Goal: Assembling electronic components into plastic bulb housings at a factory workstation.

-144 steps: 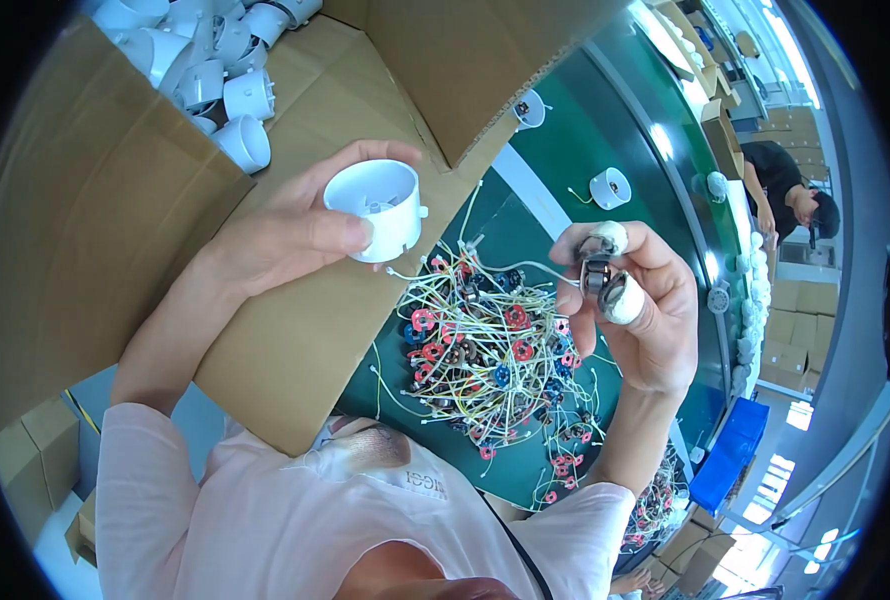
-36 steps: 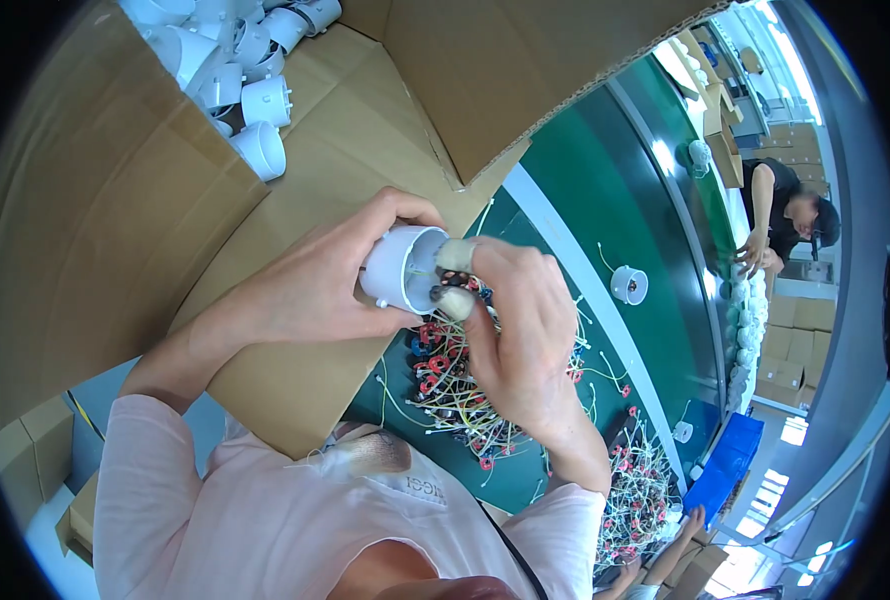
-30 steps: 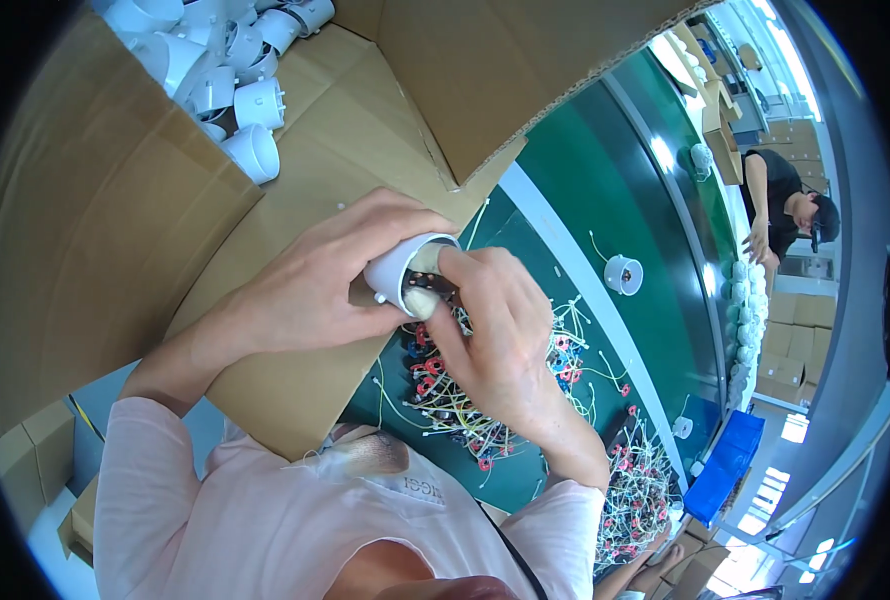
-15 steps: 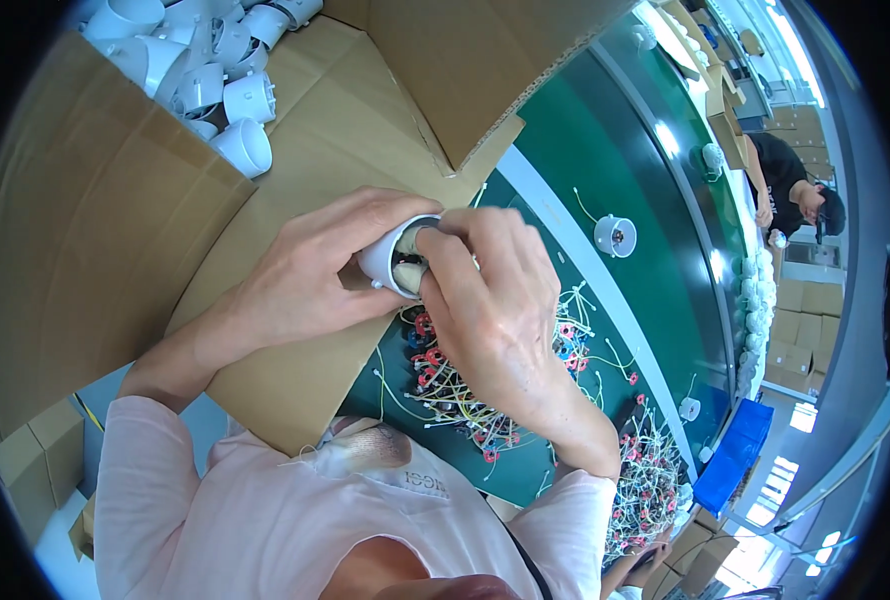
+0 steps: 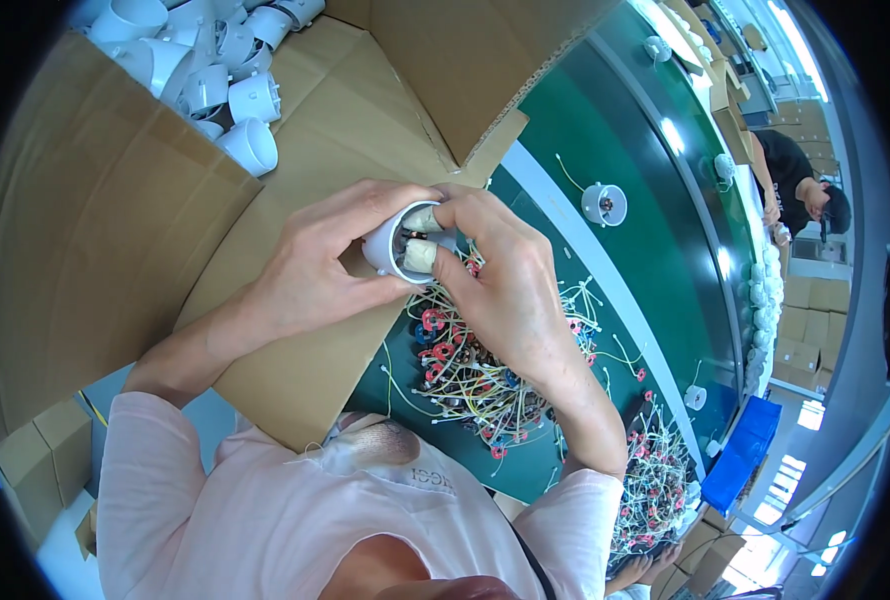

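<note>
My left hand curls round a white plastic cup-shaped housing, its open mouth tilted toward my right hand. My right hand reaches into that mouth with thumb and forefinger, both tips wrapped in pale covers. Between those tips sits a small dark part with metallic bits, partly hidden by the fingers. Just below and beyond my right hand lies a heap of wired parts, with red and blue rings and pale leads.
A cardboard box at left holds several white housings. One wired housing rides on the green conveyor belt. Another wire heap and a blue bin stand at right. Across the belt works another person.
My right hand has turned, so its thumb and forefinger now show inside the housing's mouth. The wired housing on the belt has moved farther away. My left hand keeps its hold.
</note>
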Tool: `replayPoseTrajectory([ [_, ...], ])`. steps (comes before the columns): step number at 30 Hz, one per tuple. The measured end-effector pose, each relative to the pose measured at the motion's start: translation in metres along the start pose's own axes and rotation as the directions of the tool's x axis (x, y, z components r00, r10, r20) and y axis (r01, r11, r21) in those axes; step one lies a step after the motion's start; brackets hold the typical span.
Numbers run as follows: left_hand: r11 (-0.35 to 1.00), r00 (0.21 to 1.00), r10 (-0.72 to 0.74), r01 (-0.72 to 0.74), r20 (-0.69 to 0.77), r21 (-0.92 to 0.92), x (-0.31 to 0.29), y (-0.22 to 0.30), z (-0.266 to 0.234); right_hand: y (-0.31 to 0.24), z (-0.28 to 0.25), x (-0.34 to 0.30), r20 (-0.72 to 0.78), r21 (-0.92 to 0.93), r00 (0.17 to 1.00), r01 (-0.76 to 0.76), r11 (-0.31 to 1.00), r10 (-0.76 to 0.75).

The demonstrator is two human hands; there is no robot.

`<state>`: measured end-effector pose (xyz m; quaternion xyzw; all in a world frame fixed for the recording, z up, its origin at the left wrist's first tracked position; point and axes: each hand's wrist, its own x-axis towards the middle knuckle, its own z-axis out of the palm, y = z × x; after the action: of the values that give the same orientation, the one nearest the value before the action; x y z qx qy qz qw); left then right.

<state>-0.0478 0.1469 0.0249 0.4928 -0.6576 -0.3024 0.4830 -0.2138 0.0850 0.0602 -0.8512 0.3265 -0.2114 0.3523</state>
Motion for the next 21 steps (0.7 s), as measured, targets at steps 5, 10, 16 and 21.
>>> replayPoseTrajectory([
  [5,0.998,0.999,0.015,-0.013,-0.048,0.054,-0.002,0.001,0.001,-0.001,0.005,0.004,0.039,0.144,0.990,-0.140,0.980,0.136],
  [10,0.989,0.990,0.089,-0.074,-0.112,0.132,0.001,0.002,0.006,0.008,0.008,0.007,0.071,0.204,0.982,-0.186,0.961,0.175],
  [16,0.904,0.994,0.110,-0.095,-0.011,0.416,0.008,0.029,0.000,0.019,0.002,-0.003,0.011,0.286,0.987,-0.159,0.945,0.163],
  [21,0.020,0.994,0.072,-0.078,0.076,0.997,0.004,0.024,-0.051,0.077,-0.089,-0.048,-0.350,0.155,0.882,-0.277,0.948,0.315],
])
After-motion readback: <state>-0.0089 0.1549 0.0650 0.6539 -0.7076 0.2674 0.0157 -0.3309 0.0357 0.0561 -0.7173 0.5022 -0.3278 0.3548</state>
